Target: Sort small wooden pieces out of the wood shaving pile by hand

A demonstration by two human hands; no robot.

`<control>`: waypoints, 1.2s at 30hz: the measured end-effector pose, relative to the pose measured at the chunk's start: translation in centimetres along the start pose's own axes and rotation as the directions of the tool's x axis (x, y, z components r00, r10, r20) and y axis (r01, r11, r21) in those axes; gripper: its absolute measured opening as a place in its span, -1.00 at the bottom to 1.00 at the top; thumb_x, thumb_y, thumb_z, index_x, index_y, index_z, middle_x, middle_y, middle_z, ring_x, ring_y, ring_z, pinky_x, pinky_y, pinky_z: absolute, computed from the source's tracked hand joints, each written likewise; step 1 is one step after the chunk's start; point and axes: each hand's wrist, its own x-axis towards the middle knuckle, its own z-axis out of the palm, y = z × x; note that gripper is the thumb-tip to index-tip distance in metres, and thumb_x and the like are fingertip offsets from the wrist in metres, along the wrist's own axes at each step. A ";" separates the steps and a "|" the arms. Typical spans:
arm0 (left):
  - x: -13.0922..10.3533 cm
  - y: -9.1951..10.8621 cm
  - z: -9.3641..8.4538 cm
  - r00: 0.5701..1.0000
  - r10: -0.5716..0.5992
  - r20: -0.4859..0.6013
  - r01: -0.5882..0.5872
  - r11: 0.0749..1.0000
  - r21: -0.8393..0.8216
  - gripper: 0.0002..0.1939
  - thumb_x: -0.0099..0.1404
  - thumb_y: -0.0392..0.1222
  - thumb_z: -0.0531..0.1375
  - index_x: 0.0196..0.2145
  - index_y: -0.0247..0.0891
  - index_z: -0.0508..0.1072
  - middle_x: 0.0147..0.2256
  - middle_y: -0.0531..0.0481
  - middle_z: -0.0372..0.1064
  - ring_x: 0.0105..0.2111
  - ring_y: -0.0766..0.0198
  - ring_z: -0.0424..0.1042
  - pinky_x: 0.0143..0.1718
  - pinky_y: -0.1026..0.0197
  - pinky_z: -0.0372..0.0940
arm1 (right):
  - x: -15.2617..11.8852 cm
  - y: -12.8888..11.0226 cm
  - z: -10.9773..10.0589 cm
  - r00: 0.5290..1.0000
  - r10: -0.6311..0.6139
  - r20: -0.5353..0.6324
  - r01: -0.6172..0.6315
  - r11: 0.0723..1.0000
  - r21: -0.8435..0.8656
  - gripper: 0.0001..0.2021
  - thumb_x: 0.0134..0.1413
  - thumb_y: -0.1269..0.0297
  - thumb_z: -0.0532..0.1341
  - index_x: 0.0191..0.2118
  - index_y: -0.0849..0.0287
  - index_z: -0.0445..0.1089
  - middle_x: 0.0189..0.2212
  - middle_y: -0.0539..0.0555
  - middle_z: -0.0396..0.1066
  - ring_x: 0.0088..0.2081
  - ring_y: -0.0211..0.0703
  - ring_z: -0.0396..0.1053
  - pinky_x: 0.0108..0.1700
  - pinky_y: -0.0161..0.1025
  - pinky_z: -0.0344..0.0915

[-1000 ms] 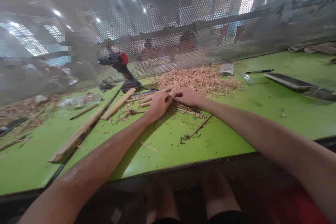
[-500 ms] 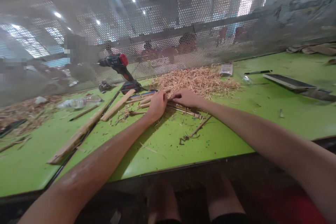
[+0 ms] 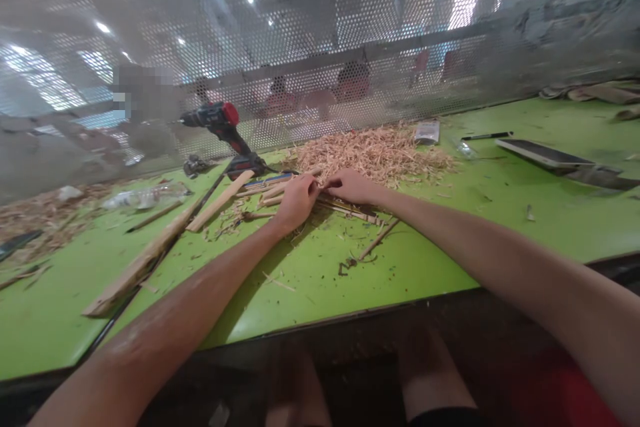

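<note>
My left hand [image 3: 299,200] and my right hand [image 3: 354,187] meet over the green table, fingers curled in and fingertips almost touching. Whatever they pinch between them is small and mostly covered by the fingers, so I cannot make it out. Beneath and left of the hands lie thin wooden sticks [image 3: 274,199]. More narrow strips [image 3: 350,211] stick out under my right hand. A heap of pale wood shavings [image 3: 370,153] rises just behind both hands. Nearer to me, a thin twig-like stick [image 3: 379,240] rests on the table.
A cordless drill [image 3: 225,130] stands upright behind the sticks. Left lie a flat wooden slat [image 3: 221,201], a long wooden strip [image 3: 143,263] and a clear plastic bag [image 3: 147,196]. Right are a pen [image 3: 487,136] and a phone-like slab [image 3: 543,153]. A perforated screen [image 3: 400,73] borders the table's back.
The whole view has shifted slightly, with things on the table appearing a little further left. Both hands stay together at the same spot, with only slight finger movement.
</note>
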 end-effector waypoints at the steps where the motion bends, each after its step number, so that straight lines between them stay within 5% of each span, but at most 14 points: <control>1: 0.0 0.1 -0.1 1.000 0.009 0.011 -0.009 1.000 -0.001 -0.78 0.47 -0.34 0.15 -0.33 -0.20 0.51 -0.25 -0.16 0.61 -0.16 0.01 0.55 -0.03 0.05 0.43 | 0.0 -0.1 0.0 1.000 0.006 0.001 -0.006 1.000 -0.007 -0.72 0.46 0.39 0.27 -0.01 0.32 0.78 -0.14 0.17 0.73 -0.19 -0.16 0.51 -0.12 -0.33 0.26; 6: -0.1 0.7 -0.6 0.997 0.040 0.059 -0.038 0.998 -0.043 -0.74 0.59 -0.27 0.09 -0.11 -0.23 0.61 -0.09 -0.21 0.67 -0.07 -0.02 0.59 0.07 0.02 0.43 | -0.2 -0.4 -0.2 0.999 0.027 0.017 -0.026 0.999 -0.031 -0.74 0.44 0.43 0.27 -0.05 0.28 0.77 -0.17 0.15 0.73 -0.20 -0.14 0.50 -0.14 -0.32 0.25; 9: 0.0 0.8 -0.5 0.997 -0.036 0.075 0.039 0.999 -0.035 -0.70 0.63 -0.27 0.04 -0.01 -0.25 0.58 -0.09 -0.22 0.67 -0.08 -0.03 0.60 0.07 0.01 0.45 | -0.2 -0.5 -0.3 1.000 0.017 0.025 -0.016 0.999 -0.033 -0.73 0.46 0.40 0.27 -0.01 0.29 0.77 -0.12 0.16 0.74 -0.17 -0.14 0.54 -0.13 -0.33 0.27; 17: 0.2 0.4 0.1 0.992 -0.113 0.059 0.112 0.994 0.019 -0.77 0.60 -0.32 0.05 -0.20 -0.20 0.46 -0.25 -0.18 0.58 -0.19 0.00 0.55 -0.05 0.04 0.43 | -0.3 -0.7 -0.4 0.999 0.035 0.022 -0.034 0.998 -0.055 -0.70 0.47 0.42 0.27 0.07 0.32 0.77 -0.07 0.18 0.75 -0.13 -0.14 0.55 -0.07 -0.33 0.29; 36: 0.2 0.7 -0.4 0.993 -0.019 0.113 0.019 1.000 0.004 -0.79 0.50 -0.31 0.14 -0.34 -0.18 0.44 -0.32 -0.12 0.52 -0.27 0.04 0.47 -0.12 0.07 0.34 | -0.1 -0.6 -0.3 0.999 0.047 0.004 -0.046 0.997 -0.055 -0.72 0.44 0.45 0.28 0.05 0.28 0.78 -0.08 0.17 0.76 -0.12 -0.12 0.57 -0.06 -0.32 0.31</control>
